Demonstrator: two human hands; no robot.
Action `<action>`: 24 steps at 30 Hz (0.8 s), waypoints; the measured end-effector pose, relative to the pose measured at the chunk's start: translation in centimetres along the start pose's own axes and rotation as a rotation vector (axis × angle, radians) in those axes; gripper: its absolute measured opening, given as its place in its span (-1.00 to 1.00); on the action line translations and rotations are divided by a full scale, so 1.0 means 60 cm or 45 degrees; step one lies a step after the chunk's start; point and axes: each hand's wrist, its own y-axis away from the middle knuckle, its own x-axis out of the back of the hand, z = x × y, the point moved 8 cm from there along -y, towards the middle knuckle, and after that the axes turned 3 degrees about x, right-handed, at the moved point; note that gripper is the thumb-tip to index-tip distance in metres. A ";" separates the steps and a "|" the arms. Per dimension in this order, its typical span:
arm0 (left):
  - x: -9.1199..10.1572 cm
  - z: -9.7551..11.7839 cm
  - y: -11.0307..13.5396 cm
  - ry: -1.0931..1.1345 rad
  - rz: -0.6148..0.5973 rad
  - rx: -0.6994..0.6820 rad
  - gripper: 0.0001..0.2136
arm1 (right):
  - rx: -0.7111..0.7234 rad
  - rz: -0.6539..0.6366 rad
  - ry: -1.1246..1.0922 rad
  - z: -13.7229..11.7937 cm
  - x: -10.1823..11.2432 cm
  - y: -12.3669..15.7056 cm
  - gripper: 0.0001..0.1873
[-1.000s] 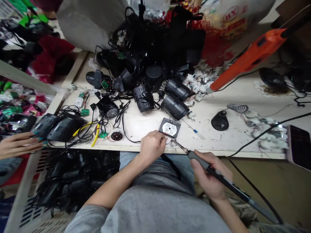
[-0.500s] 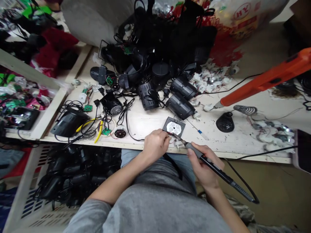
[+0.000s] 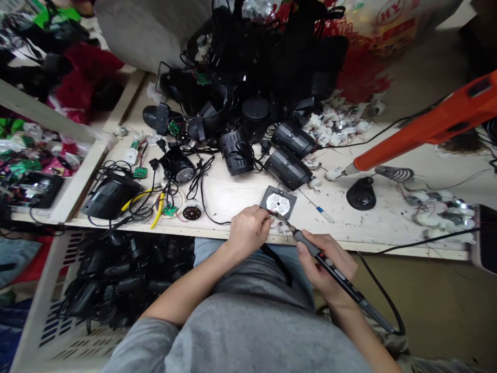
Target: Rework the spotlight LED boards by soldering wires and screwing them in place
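Observation:
My right hand [image 3: 328,259] grips a soldering iron [image 3: 351,290] with a grey sleeve and a black body, where a small red light shows. Its tip points left, at the near edge of a dark square plate [image 3: 291,207] with a white octagonal face. My left hand [image 3: 248,228] is closed in a pinch beside that plate; a thin red wire shows at its fingertips. The exact contact between tip and wire is too small to make out. A small white motor-like part [image 3: 284,228] lies under the iron's tip, by the table's front edge.
Black cylindrical housings [image 3: 287,168] and cables crowd the table's back. At right stand an orange power tool [image 3: 419,124], a black teardrop-shaped piece [image 3: 361,194] and small white parts [image 3: 438,210]. Yellow-handled pliers [image 3: 158,210] lie left. A white crate [image 3: 50,311] holds black parts below.
My right hand has turned the soldering iron slightly, its rear end shifting left and down, and a red light now shows on it. My left hand stays in place.

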 end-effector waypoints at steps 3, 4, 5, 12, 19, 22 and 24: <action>0.000 0.000 0.000 -0.012 -0.015 0.002 -0.86 | 0.025 0.011 -0.024 0.000 0.001 0.002 -0.77; 0.000 0.000 0.000 -0.018 -0.016 -0.001 -0.86 | 0.026 0.013 -0.031 0.000 0.001 0.003 -0.77; 0.000 0.000 0.000 -0.024 -0.017 -0.005 -0.86 | 0.023 0.009 -0.037 0.001 0.001 0.003 -0.77; 0.001 0.003 0.003 -0.075 -0.015 -0.051 -0.82 | 0.000 0.052 -0.064 0.001 0.005 0.001 -0.78; 0.000 0.004 0.003 -0.101 -0.009 -0.063 -0.80 | 0.019 0.049 -0.088 0.000 -0.001 0.000 -0.77; 0.000 0.004 0.003 -0.107 -0.007 -0.075 -0.80 | 0.025 0.033 -0.077 0.000 -0.002 0.000 -0.76; -0.001 0.004 0.004 -0.107 0.001 -0.088 -0.81 | 0.019 0.030 -0.072 0.002 -0.002 0.000 -0.77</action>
